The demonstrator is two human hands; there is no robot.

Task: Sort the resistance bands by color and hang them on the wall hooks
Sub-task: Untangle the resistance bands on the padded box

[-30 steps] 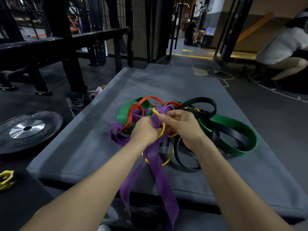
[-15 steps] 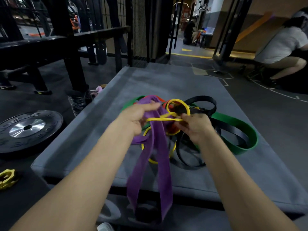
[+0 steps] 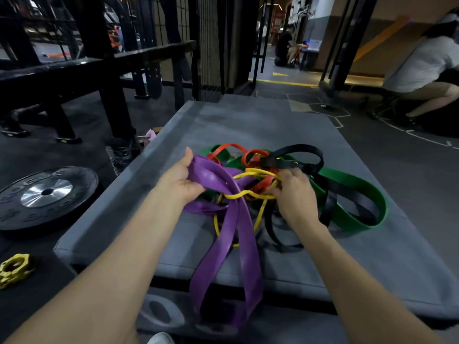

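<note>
Grey padding covers the tabletop (image 3: 260, 120), a long raised block running away from the person into a dim gym with dark rubber flooring. Left of the left hand's fingers, on the floor, lie a black plate (image 3: 46, 194) with a silver hub and, nearer, a yellow collar (image 3: 15, 269). Black rack (image 3: 104, 78) posts and mesh stand beyond. Far to the right a person in a white shirt (image 3: 422, 63) crouches; another sits in the lit doorway (image 3: 285, 48) straight ahead.

The bands lie in a tangled heap mid-tabletop, just beyond and between both sets of fingers. The left hand (image 3: 181, 180) grips the purple band (image 3: 231, 232), thumb up and fingers curled round its folded top. From those fingers the purple band's long axis runs toward the person and slightly right, two flat strands crossing once and hanging over the near edge of the tabletop. The right hand (image 3: 295, 192) has its fingers curled into the knot, pinching the yellow band (image 3: 248, 194); which other strands they catch I cannot tell. The yellow band stretches sideways between the two hands, wrapped across the purple band, with a loop dropping toward the person. Red band (image 3: 250, 155) loops arch just beyond the right fingers. A black band (image 3: 298, 155) curls above them, and more black strands trail to their right. The green band (image 3: 355, 194), widest, lies on edge right of the right fingers, its long oval pointing away to the right.
</note>
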